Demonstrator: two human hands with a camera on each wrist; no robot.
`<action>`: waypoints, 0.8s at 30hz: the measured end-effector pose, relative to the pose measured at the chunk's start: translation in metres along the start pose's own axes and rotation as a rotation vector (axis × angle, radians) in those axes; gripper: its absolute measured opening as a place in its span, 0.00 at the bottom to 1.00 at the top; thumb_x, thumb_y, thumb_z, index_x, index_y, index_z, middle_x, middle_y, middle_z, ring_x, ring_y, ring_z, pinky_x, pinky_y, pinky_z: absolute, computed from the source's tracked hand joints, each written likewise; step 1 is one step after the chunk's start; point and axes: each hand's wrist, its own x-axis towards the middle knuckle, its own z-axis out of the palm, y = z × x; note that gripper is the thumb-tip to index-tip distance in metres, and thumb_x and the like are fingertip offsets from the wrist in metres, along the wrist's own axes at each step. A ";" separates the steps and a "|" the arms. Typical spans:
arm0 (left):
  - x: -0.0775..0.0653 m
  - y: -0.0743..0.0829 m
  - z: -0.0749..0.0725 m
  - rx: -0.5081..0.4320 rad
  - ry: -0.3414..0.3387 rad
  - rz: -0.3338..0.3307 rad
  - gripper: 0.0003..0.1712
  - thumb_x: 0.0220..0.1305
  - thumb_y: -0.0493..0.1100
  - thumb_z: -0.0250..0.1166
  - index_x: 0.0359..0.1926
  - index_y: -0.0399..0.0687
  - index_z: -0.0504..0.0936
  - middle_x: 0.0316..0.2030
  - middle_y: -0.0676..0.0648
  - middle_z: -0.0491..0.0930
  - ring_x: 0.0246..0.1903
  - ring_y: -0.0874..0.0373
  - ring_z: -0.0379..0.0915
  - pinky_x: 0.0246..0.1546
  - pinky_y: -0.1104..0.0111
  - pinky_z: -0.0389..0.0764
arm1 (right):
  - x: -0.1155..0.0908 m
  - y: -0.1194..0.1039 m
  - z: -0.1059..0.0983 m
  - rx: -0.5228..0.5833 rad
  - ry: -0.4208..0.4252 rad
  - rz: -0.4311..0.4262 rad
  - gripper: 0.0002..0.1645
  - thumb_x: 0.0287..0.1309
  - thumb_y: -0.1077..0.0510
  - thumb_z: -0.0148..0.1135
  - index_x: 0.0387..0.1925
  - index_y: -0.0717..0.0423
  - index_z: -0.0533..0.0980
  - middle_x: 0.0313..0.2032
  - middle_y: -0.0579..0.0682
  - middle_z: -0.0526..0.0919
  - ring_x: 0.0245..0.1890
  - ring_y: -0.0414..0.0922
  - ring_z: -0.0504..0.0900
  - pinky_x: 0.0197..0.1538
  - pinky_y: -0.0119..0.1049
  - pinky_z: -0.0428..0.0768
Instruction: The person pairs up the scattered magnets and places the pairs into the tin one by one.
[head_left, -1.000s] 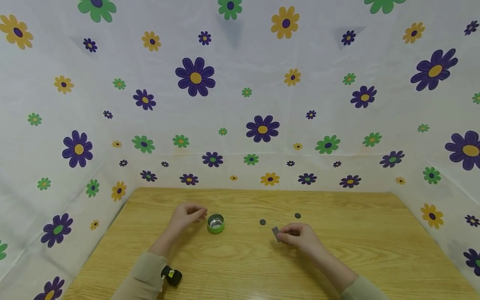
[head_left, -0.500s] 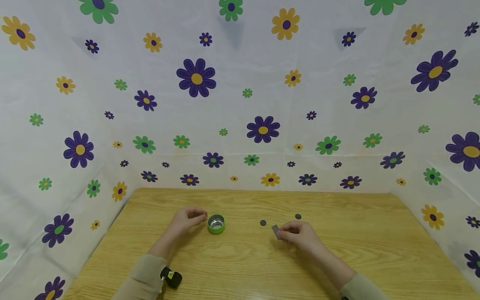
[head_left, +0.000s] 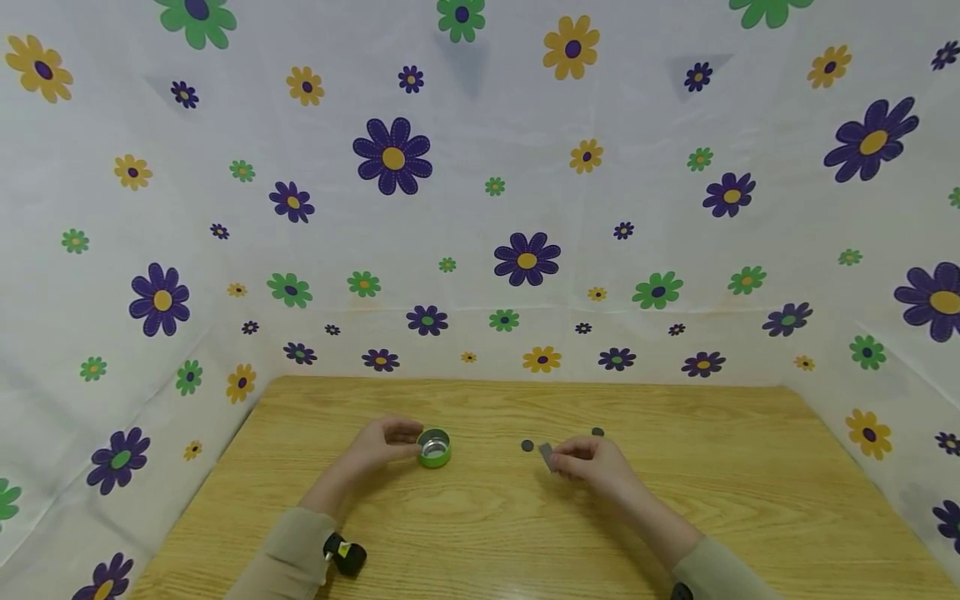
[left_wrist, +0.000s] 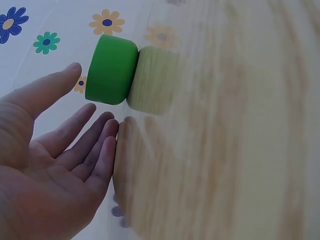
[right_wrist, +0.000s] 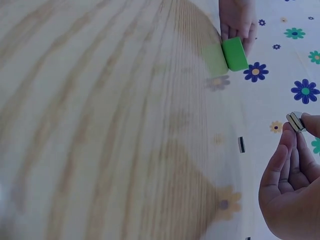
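i judge this as the carrying step: my right hand (head_left: pixel 596 467) pinches a small flat grey rectangular piece (head_left: pixel 546 456); left hand (head_left: pixel 386 446), thumb and fingers spread, flanks a round green silver-lined tin (head_left: pixel 434 458), contact unclear. next calls for a steady pinch, clear of the dark grey disc (head_left: pixel 527 446) ahead.

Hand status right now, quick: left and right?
Left hand: open, holding nothing, beside the small green bowl.
Right hand: pinching a small gray rectangular piece.

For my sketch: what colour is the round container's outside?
The round container is bright green outside, clearest in the left wrist view.
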 end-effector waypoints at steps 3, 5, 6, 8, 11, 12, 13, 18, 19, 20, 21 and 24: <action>0.000 0.001 0.001 0.009 -0.012 0.016 0.27 0.66 0.39 0.75 0.63 0.33 0.82 0.59 0.34 0.85 0.57 0.45 0.83 0.64 0.51 0.83 | 0.002 -0.002 0.001 -0.003 -0.001 -0.002 0.15 0.67 0.56 0.72 0.47 0.65 0.86 0.30 0.43 0.85 0.34 0.42 0.79 0.40 0.34 0.81; -0.001 0.001 0.001 0.022 -0.019 0.028 0.28 0.66 0.39 0.75 0.63 0.33 0.81 0.59 0.34 0.84 0.57 0.44 0.83 0.63 0.51 0.83 | 0.003 -0.004 0.002 -0.003 -0.004 -0.011 0.15 0.67 0.56 0.72 0.47 0.66 0.86 0.30 0.43 0.85 0.34 0.42 0.80 0.40 0.34 0.81; -0.001 0.002 0.002 0.024 -0.021 0.032 0.28 0.66 0.39 0.75 0.64 0.33 0.81 0.59 0.34 0.84 0.57 0.44 0.83 0.63 0.50 0.83 | 0.003 -0.004 0.003 -0.002 -0.007 -0.017 0.15 0.67 0.56 0.72 0.47 0.66 0.86 0.30 0.43 0.86 0.34 0.42 0.80 0.40 0.34 0.82; -0.001 0.003 0.002 0.034 -0.030 0.037 0.29 0.65 0.39 0.76 0.64 0.33 0.81 0.59 0.34 0.84 0.57 0.43 0.82 0.63 0.50 0.82 | 0.004 -0.006 0.004 -0.001 -0.014 -0.022 0.16 0.68 0.57 0.72 0.47 0.67 0.86 0.31 0.43 0.86 0.34 0.42 0.80 0.40 0.34 0.82; -0.001 0.004 0.003 0.061 -0.039 0.049 0.29 0.64 0.40 0.76 0.64 0.34 0.81 0.58 0.35 0.85 0.56 0.45 0.83 0.61 0.52 0.83 | 0.006 -0.008 0.006 -0.003 -0.011 -0.014 0.16 0.68 0.56 0.72 0.47 0.66 0.86 0.31 0.43 0.87 0.34 0.41 0.80 0.41 0.35 0.82; -0.001 0.004 0.004 0.068 -0.041 0.052 0.29 0.64 0.40 0.77 0.63 0.34 0.81 0.57 0.36 0.86 0.55 0.45 0.83 0.61 0.54 0.83 | 0.007 -0.009 0.006 -0.002 -0.008 -0.009 0.15 0.68 0.57 0.72 0.47 0.66 0.87 0.31 0.43 0.88 0.34 0.41 0.80 0.41 0.35 0.83; 0.000 0.004 0.004 0.077 -0.045 0.055 0.29 0.64 0.40 0.77 0.63 0.34 0.82 0.56 0.36 0.86 0.55 0.46 0.83 0.60 0.55 0.83 | 0.007 -0.010 0.007 -0.002 -0.006 -0.005 0.15 0.68 0.57 0.72 0.47 0.66 0.87 0.31 0.43 0.88 0.34 0.41 0.80 0.42 0.35 0.83; 0.002 0.004 0.005 0.095 -0.059 0.076 0.29 0.64 0.40 0.77 0.63 0.34 0.82 0.54 0.37 0.87 0.52 0.49 0.83 0.56 0.61 0.83 | 0.010 -0.013 0.009 0.002 -0.011 -0.001 0.14 0.68 0.58 0.71 0.47 0.67 0.87 0.32 0.44 0.88 0.34 0.41 0.81 0.42 0.34 0.83; 0.002 0.004 0.006 0.094 -0.061 0.078 0.29 0.64 0.40 0.77 0.63 0.33 0.82 0.54 0.36 0.86 0.52 0.49 0.83 0.56 0.61 0.83 | 0.010 -0.013 0.009 0.001 -0.015 -0.002 0.15 0.68 0.58 0.71 0.47 0.67 0.87 0.32 0.44 0.88 0.34 0.41 0.81 0.43 0.34 0.83; 0.002 0.004 0.006 0.096 -0.063 0.083 0.29 0.64 0.40 0.77 0.63 0.33 0.81 0.54 0.36 0.86 0.52 0.48 0.84 0.56 0.60 0.83 | 0.011 -0.014 0.010 -0.003 -0.017 -0.006 0.15 0.68 0.57 0.71 0.47 0.67 0.87 0.33 0.45 0.88 0.34 0.40 0.81 0.43 0.35 0.83; 0.002 0.004 0.006 0.094 -0.062 0.082 0.29 0.64 0.40 0.77 0.63 0.33 0.81 0.54 0.36 0.86 0.52 0.48 0.83 0.56 0.60 0.83 | 0.012 -0.014 0.010 -0.004 -0.020 -0.009 0.15 0.68 0.57 0.71 0.47 0.67 0.86 0.34 0.45 0.89 0.34 0.40 0.81 0.43 0.35 0.84; 0.003 0.004 0.006 0.098 -0.065 0.089 0.29 0.64 0.39 0.77 0.62 0.32 0.81 0.54 0.35 0.86 0.52 0.47 0.84 0.55 0.60 0.83 | 0.014 -0.015 0.013 -0.008 -0.026 -0.013 0.16 0.68 0.58 0.71 0.48 0.68 0.86 0.35 0.47 0.90 0.34 0.39 0.82 0.45 0.37 0.86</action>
